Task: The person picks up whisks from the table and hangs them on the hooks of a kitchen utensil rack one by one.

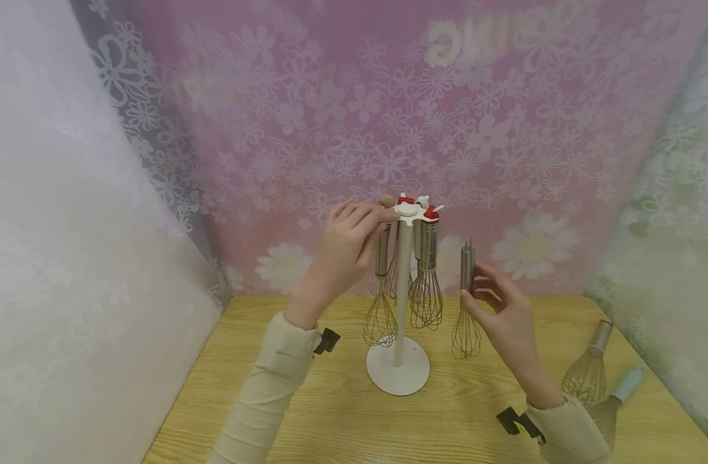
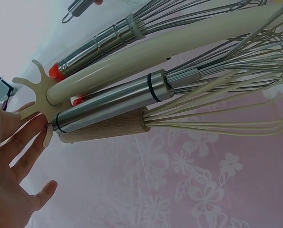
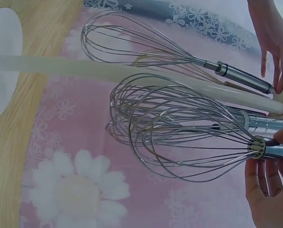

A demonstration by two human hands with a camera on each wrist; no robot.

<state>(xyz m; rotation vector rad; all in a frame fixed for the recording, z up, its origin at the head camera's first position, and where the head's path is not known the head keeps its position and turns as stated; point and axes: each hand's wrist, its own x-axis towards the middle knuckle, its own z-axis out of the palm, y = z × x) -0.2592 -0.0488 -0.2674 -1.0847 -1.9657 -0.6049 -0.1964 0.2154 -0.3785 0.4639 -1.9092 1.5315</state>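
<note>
A white whisk stand [image 1: 398, 303] stands upright with whisks hanging from its top. My left hand [image 1: 349, 241] is at the top, its fingers around one flat hook arm [image 2: 35, 112] and its last finger spread away. Beside those fingers hangs a steel-handled whisk [image 2: 115, 102], with a wooden-handled whisk [image 2: 108, 127] behind it. My right hand [image 1: 501, 309] pinches the steel handle of another whisk [image 1: 467, 274], held upright to the right of the stand, its wires down. A red-topped whisk [image 1: 428, 248] hangs on the stand's right side.
On the wooden table [image 1: 331, 412], a steel-handled whisk [image 1: 589, 370] and a pale blue-handled whisk [image 1: 627, 385] lie at the right, near my right sleeve. The stand's round white base [image 1: 383, 377] rests on the table. A pink flowered backdrop [image 1: 331, 129] rises behind.
</note>
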